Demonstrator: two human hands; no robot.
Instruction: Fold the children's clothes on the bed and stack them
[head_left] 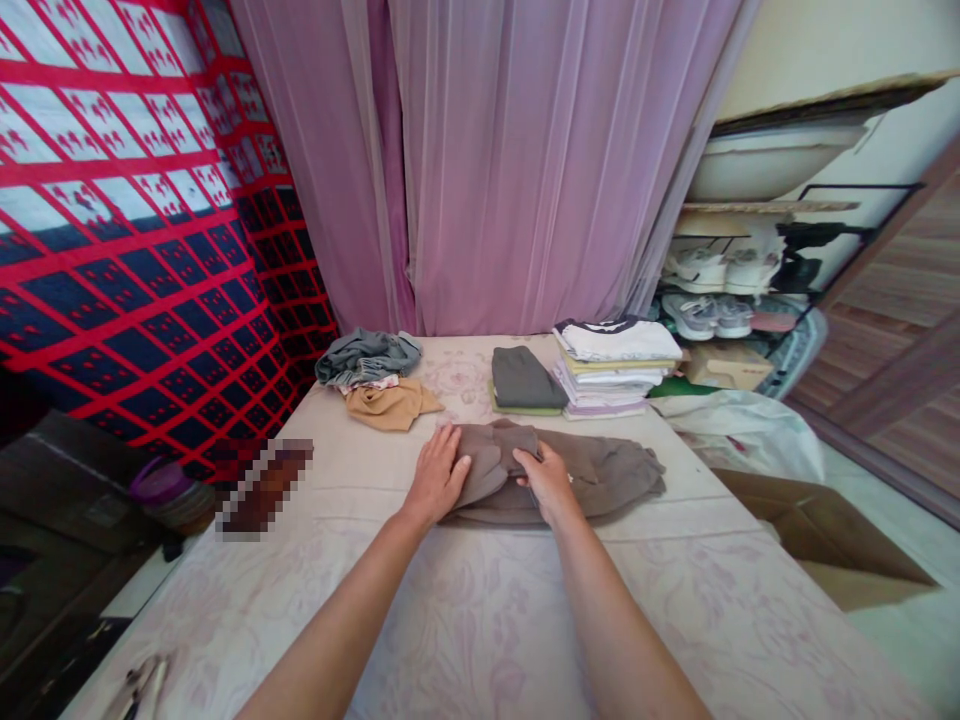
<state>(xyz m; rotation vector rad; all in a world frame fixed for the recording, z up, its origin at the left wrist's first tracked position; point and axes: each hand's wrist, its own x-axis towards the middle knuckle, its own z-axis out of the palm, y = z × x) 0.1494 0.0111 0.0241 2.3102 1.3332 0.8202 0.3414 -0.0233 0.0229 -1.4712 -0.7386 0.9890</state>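
A greyish-brown garment [607,475] lies stretched sideways across the bed, partly folded over at its left end; its exact kind is hard to make out. My left hand [436,478] rests flat on that left end, fingers extended and thumb apart. Near the garment's middle, my right hand [546,480] pinches an edge of the cloth between thumb and fingers. Just behind the garment sits a folded dark grey piece of clothing [525,378] on top of a green one. Beside it stands a stack of folded clothes [619,365], mostly white.
A loose heap of grey clothing [367,355] and a tan cloth [394,403] lie at the back left. Purple curtains [525,170] hang behind the bed [480,620]. To the right are a shoe rack [765,207] and an open cardboard box [825,530].
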